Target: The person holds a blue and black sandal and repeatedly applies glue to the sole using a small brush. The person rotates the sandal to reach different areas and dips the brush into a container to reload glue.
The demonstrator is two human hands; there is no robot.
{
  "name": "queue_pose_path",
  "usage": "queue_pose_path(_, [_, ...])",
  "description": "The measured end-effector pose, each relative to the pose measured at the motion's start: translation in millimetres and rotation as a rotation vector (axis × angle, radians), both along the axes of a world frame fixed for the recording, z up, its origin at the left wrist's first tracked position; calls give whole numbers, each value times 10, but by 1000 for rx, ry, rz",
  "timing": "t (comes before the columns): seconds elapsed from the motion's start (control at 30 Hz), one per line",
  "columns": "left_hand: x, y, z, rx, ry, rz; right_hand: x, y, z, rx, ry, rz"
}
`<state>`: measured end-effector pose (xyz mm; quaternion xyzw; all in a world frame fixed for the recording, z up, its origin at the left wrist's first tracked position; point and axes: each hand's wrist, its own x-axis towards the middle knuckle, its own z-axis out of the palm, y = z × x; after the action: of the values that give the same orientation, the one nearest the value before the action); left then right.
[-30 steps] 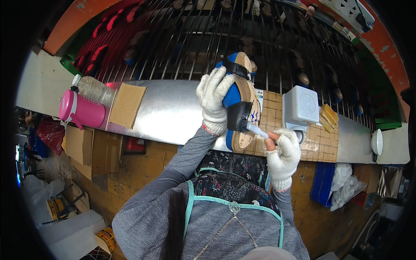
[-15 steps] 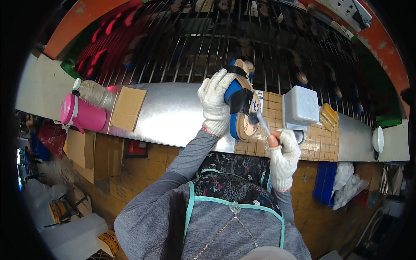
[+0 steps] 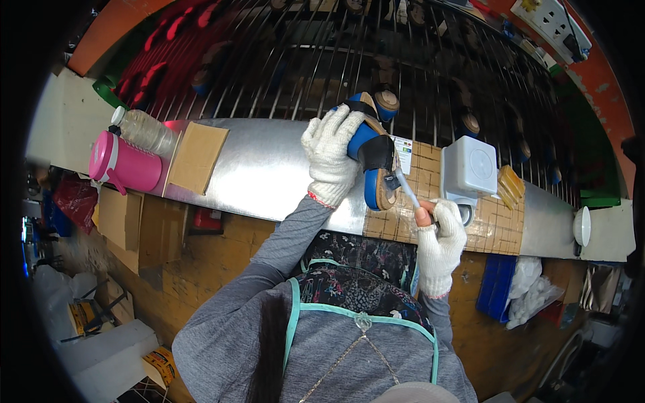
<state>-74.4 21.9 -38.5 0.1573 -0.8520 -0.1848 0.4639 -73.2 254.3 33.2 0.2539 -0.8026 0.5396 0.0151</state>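
Note:
My left hand (image 3: 332, 151), in a white knit glove, is closed around a sandal (image 3: 377, 153) with black straps on a blue shoe last. The sandal is held tilted above the bench, its tan sole edge turned to the right. In my right hand (image 3: 440, 243), gloved with the thumb and a fingertip bare, is a small brush (image 3: 407, 189) with a pale handle. Its bristle end meets the sandal near the lower strap. Just beyond that hand stands a white plastic container (image 3: 469, 164).
Taped cardboard (image 3: 418, 225) covers part of the metal bench (image 3: 259, 168). A pink jug (image 3: 134, 164), a clear bottle (image 3: 146, 129) and a cardboard piece (image 3: 198, 158) lie left; a yellow block (image 3: 510, 187) and white bowl (image 3: 582, 226) right. Behind, a bar rack (image 3: 309, 87) carries several sandals.
The sandal has turned, so less of its tan sole faces me. My right hand stays nearly in place, with the brush still at the sandal.

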Motion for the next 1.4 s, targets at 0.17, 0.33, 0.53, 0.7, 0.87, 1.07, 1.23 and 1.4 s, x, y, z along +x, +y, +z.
queue_pose_path(0.17, [2,-33,-17,-12,5,-7,-77,-55,-4,69,183,-57])
queue_pose_path(0.33, [-12,-77,-10,8,5,-48,-152,-66,-24,58,218,-54])
queue_pose_path(0.53, [23,-28,103,79,-132,-83,-244,-31,-29,8,107,92])
queue_pose_path(0.7, [74,44,287,170,-254,-174,-340,-34,14,-14,203,105])
queue_pose_path(0.87, [97,25,564,315,-496,-318,-500,-30,120,-6,269,138])
queue_pose_path(1.07, [177,52,919,442,-952,-335,-657,-79,204,-29,323,185])
queue_pose_path(1.23, [239,-25,949,826,-1029,-604,-731,-110,181,-44,322,209])
queue_pose_path(1.4, [281,-25,824,1238,-974,-794,-717,-116,68,-26,320,201])
